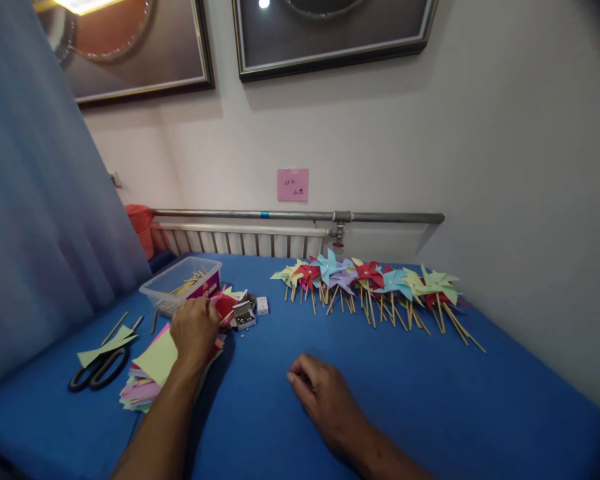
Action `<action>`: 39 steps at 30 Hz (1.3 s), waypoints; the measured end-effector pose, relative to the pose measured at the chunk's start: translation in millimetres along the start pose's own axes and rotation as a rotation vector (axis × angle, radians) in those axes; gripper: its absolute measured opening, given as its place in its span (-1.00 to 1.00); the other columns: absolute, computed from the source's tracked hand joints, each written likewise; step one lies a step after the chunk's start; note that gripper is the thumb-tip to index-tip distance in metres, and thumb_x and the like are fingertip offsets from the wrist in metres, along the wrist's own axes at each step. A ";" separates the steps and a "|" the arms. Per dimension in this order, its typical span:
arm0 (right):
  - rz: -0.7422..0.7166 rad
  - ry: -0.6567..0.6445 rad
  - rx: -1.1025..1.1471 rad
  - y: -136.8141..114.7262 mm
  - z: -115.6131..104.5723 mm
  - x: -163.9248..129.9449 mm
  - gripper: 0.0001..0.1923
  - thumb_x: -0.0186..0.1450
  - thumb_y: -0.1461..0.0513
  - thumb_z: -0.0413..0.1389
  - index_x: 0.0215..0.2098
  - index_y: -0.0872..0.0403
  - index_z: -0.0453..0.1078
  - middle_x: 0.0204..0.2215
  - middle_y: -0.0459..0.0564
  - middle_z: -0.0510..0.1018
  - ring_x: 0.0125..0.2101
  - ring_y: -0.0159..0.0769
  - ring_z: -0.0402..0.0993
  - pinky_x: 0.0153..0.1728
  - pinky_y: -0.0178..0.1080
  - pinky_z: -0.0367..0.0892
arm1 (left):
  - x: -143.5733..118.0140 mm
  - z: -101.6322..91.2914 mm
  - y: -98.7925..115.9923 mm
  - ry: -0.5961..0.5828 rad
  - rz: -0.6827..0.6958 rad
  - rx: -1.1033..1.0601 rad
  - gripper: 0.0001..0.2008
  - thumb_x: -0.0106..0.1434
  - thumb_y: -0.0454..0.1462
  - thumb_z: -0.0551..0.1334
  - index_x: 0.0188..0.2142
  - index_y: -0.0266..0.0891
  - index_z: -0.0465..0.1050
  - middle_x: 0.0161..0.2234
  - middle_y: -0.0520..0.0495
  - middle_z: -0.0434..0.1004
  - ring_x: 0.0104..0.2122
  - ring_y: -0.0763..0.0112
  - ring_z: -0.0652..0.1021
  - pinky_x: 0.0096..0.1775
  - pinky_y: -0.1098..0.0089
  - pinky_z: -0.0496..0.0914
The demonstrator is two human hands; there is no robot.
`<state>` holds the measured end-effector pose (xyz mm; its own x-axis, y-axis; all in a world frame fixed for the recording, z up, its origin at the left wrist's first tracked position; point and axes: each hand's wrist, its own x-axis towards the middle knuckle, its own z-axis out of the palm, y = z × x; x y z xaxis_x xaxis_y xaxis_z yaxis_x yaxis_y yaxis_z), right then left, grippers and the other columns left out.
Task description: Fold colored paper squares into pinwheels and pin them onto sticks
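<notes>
My left hand (195, 327) reaches over a stack of coloured paper sheets (157, 357), at the near side of a clear plastic box (155, 288) holding thin wooden sticks (187, 283). Its fingers curl down beside red paper pieces (225, 305); what they hold, if anything, is hidden. My right hand (325, 397) rests on the blue table cover (275, 433) in a loose fist, with nothing visible in it. Close to the left hand lies an open small box of metal pins (243, 319), with a little white box (263, 305) beside it.
Paper pinwheels (367, 273) on sticks lie in a row at the back right. Black-handled scissors (103, 367) lie on the left under a pale green paper piece (107, 345). Behind stand a metal pipe (220, 214), a radiator (240, 241) and a red basket (143, 230). A blue curtain (45, 187) hangs left.
</notes>
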<state>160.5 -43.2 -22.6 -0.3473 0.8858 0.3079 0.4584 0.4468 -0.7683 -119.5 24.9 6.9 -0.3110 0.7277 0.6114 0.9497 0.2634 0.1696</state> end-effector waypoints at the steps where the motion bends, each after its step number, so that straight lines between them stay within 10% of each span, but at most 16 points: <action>1: 0.040 0.012 0.051 1.3 0.3 0.6 -0.81 0.39 0.21 0.10 -0.40 0.02 0.37 -0.49 -0.14 0.49 -0.45 -0.32 0.39 -0.38 -0.26 0.18 | -1.5 0.1 2.7 0.070 0.019 -0.068 -0.70 0.41 -0.26 0.08 -0.27 -0.29 0.59 -0.27 -0.24 0.64 -0.19 0.09 0.59 -0.13 0.20 0.39; 10: 0.339 0.160 0.984 16.5 3.5 13.8 -0.33 0.15 -0.26 0.34 -0.03 0.04 0.51 -0.12 0.12 0.66 -0.14 -0.09 0.61 -0.03 -0.05 0.42 | -65.3 -16.0 86.9 0.160 0.740 -0.674 -0.85 0.41 -0.39 0.14 -0.25 -0.22 0.47 -0.28 -0.12 0.62 -0.26 0.26 0.54 -0.16 0.27 0.37; 19: 0.403 0.299 1.265 9.8 7.0 12.7 -0.53 0.09 -0.06 0.47 -0.43 0.04 0.39 -0.58 -0.22 0.42 -0.54 -0.39 0.32 -0.47 -0.31 0.25 | -96.6 -24.8 112.4 0.077 0.975 -0.741 -0.84 0.38 -0.40 0.14 -0.31 -0.22 0.45 -0.38 -0.10 0.56 -0.38 0.27 0.47 -0.28 0.23 0.27; 25: 0.414 0.279 1.245 17.4 5.5 13.9 -0.59 0.16 -0.06 0.40 -0.28 0.07 0.52 -0.40 0.00 0.66 -0.29 -0.10 0.60 -0.24 -0.13 0.45 | -76.8 -25.0 96.0 -0.142 0.498 -0.856 -0.85 0.40 -0.26 0.15 -0.18 -0.18 0.51 -0.22 -0.18 0.63 -0.19 0.18 0.57 -0.13 0.20 0.38; 30: 0.458 0.276 1.231 15.1 5.5 14.5 -0.54 0.14 -0.06 0.41 -0.19 0.10 0.57 -0.26 0.11 0.72 -0.11 0.05 0.64 -0.05 0.01 0.48 | -66.4 -10.9 91.1 -0.633 0.041 -1.028 -0.87 0.24 -0.20 0.25 -0.26 -0.19 0.47 -0.38 -0.02 0.56 -0.39 0.31 0.54 -0.31 0.34 0.36; 39: 0.429 0.254 1.167 19.0 13.1 10.5 -0.53 0.08 0.05 0.47 -0.14 0.11 0.56 -0.30 0.06 0.71 -0.27 -0.07 0.65 -0.14 -0.08 0.48 | -79.1 -1.6 102.7 -0.838 -0.102 -1.274 -0.77 0.08 -0.13 0.32 -0.49 -0.23 0.40 -0.56 0.12 0.31 -0.53 0.49 0.29 -0.45 0.44 0.14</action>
<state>154.8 -27.0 -41.2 -0.1250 0.9882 -0.0882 -0.5406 -0.1424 -0.8292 2.6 -6.6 -22.9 0.1091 0.9935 0.0312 0.1864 -0.0513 0.9811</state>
